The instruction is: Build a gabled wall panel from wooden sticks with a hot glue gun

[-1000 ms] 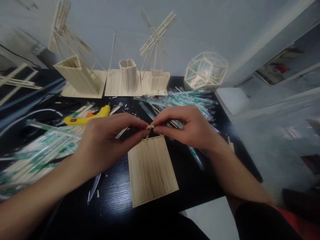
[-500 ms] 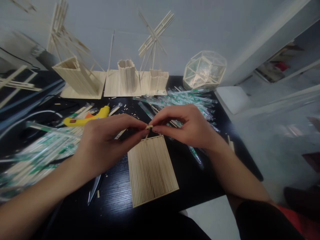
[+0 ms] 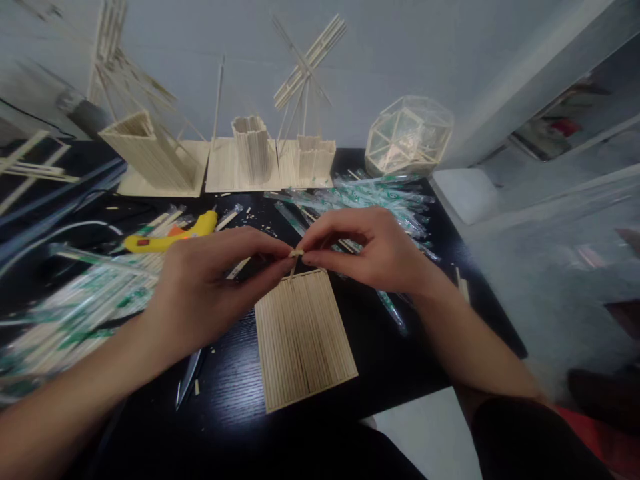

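Note:
A small pale wooden stick piece is pinched between the fingertips of both hands. My left hand closes on its left end with thumb and forefinger, and my right hand grips the right end the same way. Just below them, a thin upright stick rises at the far edge of a flat panel of wooden sticks. Whether the pinched piece touches that upright I cannot tell. The panel lies on the black table, with a dark gap running along its middle.
A yellow glue gun lies left, beside wrapped chopsticks. More wrappers are heaped behind my right hand. Stick-built models, including a hollow tower and a faceted frame, line the back. A pointed metal tool lies near my left wrist.
Both hands keep their pinch on the small stick piece and have barely moved. The whole view has shifted very slightly.

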Available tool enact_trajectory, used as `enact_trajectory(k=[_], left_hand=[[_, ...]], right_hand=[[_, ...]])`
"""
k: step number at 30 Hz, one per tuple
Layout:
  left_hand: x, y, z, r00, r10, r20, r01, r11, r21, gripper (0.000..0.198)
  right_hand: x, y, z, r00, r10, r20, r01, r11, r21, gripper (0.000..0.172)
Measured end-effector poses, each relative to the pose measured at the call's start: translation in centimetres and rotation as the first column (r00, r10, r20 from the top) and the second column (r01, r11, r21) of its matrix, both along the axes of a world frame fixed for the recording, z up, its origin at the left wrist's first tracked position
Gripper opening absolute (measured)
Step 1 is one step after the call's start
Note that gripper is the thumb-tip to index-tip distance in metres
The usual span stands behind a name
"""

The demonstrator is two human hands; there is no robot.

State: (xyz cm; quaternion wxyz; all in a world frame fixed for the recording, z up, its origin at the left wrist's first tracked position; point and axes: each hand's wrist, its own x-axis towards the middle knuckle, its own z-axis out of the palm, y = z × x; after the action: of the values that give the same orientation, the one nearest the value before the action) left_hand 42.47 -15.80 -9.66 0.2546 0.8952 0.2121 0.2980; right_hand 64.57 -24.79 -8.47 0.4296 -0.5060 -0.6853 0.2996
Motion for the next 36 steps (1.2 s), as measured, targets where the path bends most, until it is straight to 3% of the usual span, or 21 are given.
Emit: enact_trajectory(k=[25,36], left_hand=[[0.24,-0.13,0.11,1.000,-0.009,0.011,0.009,0.999,-0.034,0.009],[0.22,0.16,-0.73,1.000,-0.019,0.019,0.020,0.999,-0.046,0.004]], right_hand=[[-0.06,0.08,-0.24,0.998,0.014,-0.059,-0.017,0.999,-0.039,0.007],[0.25,0.06,-0.30,0.997,0.019,-0.079,-0.022,0.999,-0.043,0.020]])
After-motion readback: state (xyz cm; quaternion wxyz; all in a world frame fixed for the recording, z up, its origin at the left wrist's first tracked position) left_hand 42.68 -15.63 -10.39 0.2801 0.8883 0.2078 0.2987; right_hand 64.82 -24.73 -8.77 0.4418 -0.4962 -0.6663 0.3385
